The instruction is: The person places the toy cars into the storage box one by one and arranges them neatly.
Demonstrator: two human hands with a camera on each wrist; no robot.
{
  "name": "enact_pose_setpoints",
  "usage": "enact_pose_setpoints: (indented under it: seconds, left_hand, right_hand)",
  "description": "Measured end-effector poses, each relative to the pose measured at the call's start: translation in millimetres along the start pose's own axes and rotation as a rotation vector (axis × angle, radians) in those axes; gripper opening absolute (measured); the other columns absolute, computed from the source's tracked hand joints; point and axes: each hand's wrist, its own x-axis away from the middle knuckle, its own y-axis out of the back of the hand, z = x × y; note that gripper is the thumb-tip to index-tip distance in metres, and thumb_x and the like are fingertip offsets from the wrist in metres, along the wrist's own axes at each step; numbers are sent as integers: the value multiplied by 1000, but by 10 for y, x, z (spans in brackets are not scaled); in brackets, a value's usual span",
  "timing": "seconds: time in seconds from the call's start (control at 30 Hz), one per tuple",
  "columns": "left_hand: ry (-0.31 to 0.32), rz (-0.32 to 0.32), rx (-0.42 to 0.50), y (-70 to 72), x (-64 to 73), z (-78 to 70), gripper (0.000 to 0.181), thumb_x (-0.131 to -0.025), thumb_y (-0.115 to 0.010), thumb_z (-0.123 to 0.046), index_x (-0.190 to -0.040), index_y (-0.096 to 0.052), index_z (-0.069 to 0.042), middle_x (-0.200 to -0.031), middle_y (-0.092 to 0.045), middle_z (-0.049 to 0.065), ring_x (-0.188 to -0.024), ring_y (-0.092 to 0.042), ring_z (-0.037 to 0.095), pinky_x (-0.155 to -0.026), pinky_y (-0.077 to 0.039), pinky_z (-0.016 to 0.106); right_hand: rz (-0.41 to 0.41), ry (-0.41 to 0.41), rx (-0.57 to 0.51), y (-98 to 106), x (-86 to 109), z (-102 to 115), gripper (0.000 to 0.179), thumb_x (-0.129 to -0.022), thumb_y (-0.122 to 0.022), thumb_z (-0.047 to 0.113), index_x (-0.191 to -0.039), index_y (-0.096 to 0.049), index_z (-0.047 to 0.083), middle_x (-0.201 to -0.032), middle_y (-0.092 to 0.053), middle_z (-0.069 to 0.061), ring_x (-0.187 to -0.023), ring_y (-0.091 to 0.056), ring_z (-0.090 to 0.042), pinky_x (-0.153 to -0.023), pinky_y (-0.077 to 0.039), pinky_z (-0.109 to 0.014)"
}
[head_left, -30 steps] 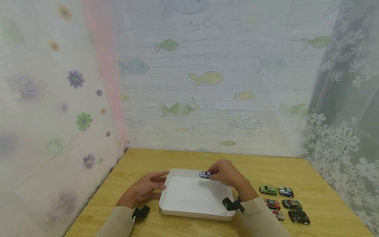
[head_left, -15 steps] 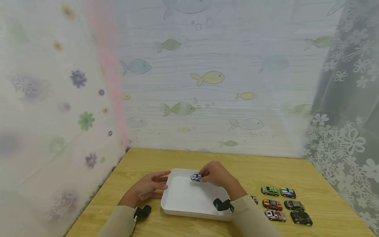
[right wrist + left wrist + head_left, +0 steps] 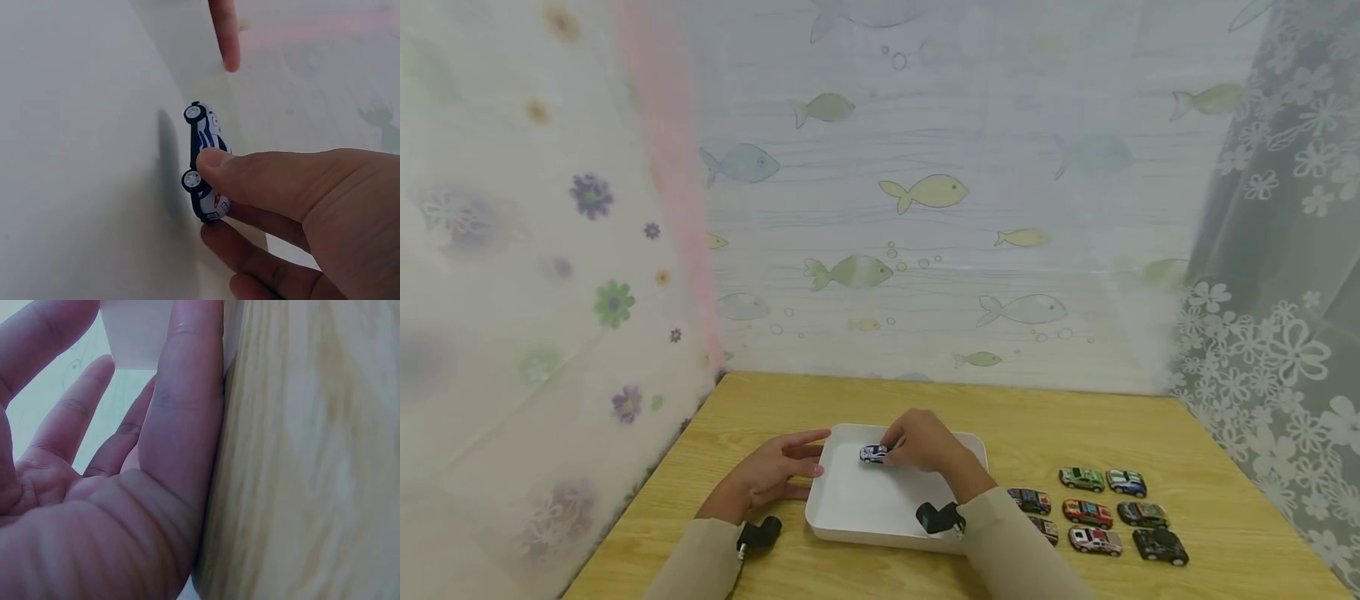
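Hands [image 3: 922, 443] at tray [image 3: 857, 504], one pinching toy car [image 3: 872, 454]

Head looks forward and down over the counter [image 3: 737, 417]; close wrist views share the tray [image 3: 850, 500], left's top, right's left.

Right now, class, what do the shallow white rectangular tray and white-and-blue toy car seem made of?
The shallow white rectangular tray is probably matte plastic: even colour, rounded corners. The white-and-blue toy car has a smooth, painted-looking body with crisp blue markings; metal or plastic, I can't tell.
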Motion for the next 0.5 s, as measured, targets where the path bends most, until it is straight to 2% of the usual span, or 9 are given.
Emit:
enact_pose_setpoints:
  seconds: [0.2,0.5]
  left_hand:
    - [2,5,5,10,-4,1,77,-95,-75,-10,-162,-38,-18,-163,-35,25,-129,-61,31,-96,-59,54]
    - [0,16,11,36,-3,14,76,-96,-74,-9,-162,-38,-18,-163,-36,26,-130,-60,32,-96,-59,55]
  right_hand:
    - [5,-55,-2,-86,-84,77,14,-81,-89,17,-94,-85,21,-95,-76,10,-92,-62,-13,-85,-54,-38]
    - [14,-86,-6,-201,-165,153,11,-83,-88,18,-93,-85,22,-92,-76,10,-87,-61,-12,-80,-53,-34]
